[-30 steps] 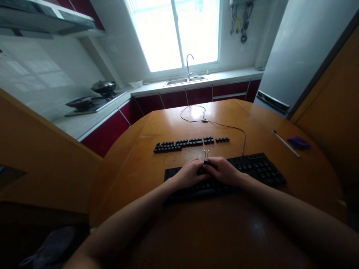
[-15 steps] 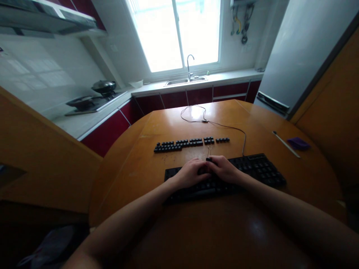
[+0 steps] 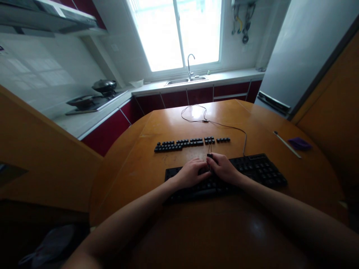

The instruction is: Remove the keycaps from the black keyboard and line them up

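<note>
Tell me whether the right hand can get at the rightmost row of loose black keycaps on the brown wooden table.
Probably yes: nothing seems to stand between the right hand and those keycaps, though it grips a small black wire-pronged tool.

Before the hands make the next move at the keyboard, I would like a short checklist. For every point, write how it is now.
1. Small black tool gripped: ok, the right hand pinches it, its thin wires pointing away from the person.
2. Left hand placed: ok, it is over the keyboard, close beside the right hand.
3. Keys beneath the hands: cannot tell, the hands hide them.
4. Loose keycaps in order: ok, they lie in grouped rows beyond the keyboard.
5. Cable apart from both hands: ok, it runs from the keyboard's far edge.
6. Purple item out of the way: ok, it lies far to the right.
</note>
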Available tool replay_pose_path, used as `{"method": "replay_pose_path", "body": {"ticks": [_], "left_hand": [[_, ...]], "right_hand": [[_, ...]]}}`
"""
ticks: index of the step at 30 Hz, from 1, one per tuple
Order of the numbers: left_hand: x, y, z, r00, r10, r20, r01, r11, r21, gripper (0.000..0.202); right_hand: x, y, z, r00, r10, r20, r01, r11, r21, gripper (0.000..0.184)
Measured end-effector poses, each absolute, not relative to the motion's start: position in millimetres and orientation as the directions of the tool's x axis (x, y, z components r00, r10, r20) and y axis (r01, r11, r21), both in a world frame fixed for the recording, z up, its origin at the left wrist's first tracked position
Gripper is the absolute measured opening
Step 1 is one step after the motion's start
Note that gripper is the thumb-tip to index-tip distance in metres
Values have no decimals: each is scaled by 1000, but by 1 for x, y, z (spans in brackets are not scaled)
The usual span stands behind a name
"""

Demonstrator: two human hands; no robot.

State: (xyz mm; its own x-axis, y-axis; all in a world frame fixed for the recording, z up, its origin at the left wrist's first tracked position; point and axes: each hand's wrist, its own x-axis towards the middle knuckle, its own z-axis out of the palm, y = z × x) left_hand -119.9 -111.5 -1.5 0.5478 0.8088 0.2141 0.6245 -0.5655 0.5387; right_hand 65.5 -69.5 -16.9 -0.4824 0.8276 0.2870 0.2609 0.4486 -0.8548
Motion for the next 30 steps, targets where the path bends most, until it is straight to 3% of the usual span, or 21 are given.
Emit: {"method": "replay_pose_path", "body": {"ticks": [7,12,18,22,26,30], "left_hand": [[-122,-112,-5,484,829,280,606,-549,576,14],[-123,-110,-8,379,818,432,635,-570,522,11],[-123,-109,-10,395,772,498,642,-619,452,16],[-124,-111,-7,436,712,551,668,-666,332,29],[-125,-112,0,549,617,564,690,-715,111,21],[-125,-113,3,578,604,549,716,-698,14,18]], "right_hand": [[67,-76,-16,-423,850,315,316,464,-828,26],[68,-75,-18,-389,865,318,275,438,-856,28],[68,-75,-16,-367,861,352,205,444,-872,26],[68,-75,-13,-350,866,356,169,433,-885,27],[69,-73,-12,-341,866,366,161,437,-885,30],[68,-71,-13,-348,857,379,155,452,-878,31]]}}
